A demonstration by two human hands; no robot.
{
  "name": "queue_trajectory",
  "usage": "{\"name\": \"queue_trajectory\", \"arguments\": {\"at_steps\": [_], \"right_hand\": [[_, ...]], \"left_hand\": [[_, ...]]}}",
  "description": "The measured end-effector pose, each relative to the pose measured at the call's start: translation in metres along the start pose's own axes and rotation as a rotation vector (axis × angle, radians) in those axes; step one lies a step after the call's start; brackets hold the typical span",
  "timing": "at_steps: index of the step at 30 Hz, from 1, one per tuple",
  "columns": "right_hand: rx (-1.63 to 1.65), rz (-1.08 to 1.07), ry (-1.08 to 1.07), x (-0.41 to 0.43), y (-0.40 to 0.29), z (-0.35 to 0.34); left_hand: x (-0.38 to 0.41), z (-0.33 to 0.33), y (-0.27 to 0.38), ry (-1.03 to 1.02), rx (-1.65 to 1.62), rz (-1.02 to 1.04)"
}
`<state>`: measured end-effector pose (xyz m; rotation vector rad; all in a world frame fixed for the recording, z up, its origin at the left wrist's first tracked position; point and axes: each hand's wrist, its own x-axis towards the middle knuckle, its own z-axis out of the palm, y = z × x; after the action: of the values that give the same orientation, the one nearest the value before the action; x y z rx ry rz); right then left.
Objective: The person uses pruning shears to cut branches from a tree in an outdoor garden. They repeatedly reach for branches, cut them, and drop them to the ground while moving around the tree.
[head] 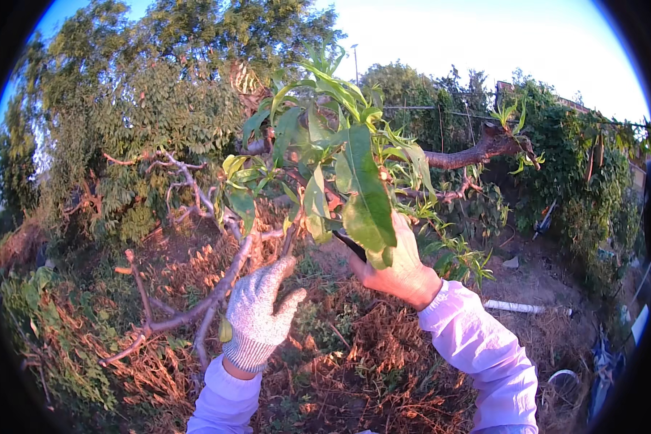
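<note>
My left hand point(263, 309), in a grey knitted work glove, is raised beside a bare branch point(222, 285) of a fruit tree. Its thumb and fingers are apart, and nothing shows between them. My right hand point(401, 266) is bare and reaches into a cluster of long green leaves point(361, 184). It is closed around a dark handle point(350, 245) of a tool; the tool's front part is hidden by the leaves, so its kind is unclear. A thin brown shoot point(292, 233) stands between the two hands, just above the left fingertips.
A thick cut limb point(466, 154) with small sprouts extends to the right. Bare forked twigs point(141, 298) spread at the left. Dry brown plants point(380, 352) cover the ground below. A white pipe point(521, 307) lies at the right, near a vine-covered fence.
</note>
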<state>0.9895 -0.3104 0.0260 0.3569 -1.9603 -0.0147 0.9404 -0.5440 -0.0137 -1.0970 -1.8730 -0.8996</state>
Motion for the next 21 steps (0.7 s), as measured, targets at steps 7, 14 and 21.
{"name": "queue_trajectory", "arguments": {"at_steps": [7,14,21], "right_hand": [[-0.124,-0.196,-0.06,0.009,0.002,0.001],[-0.399,-0.302,-0.212,0.028,-0.004,-0.01],[-0.521,-0.412,-0.276,0.009,0.012,-0.025]], "left_hand": [[0.059,-0.023,0.038,0.277,-0.425,0.005],[0.066,0.0,0.014,0.022,-0.109,0.287],[0.015,0.021,-0.015,-0.157,-0.57,0.03]]}}
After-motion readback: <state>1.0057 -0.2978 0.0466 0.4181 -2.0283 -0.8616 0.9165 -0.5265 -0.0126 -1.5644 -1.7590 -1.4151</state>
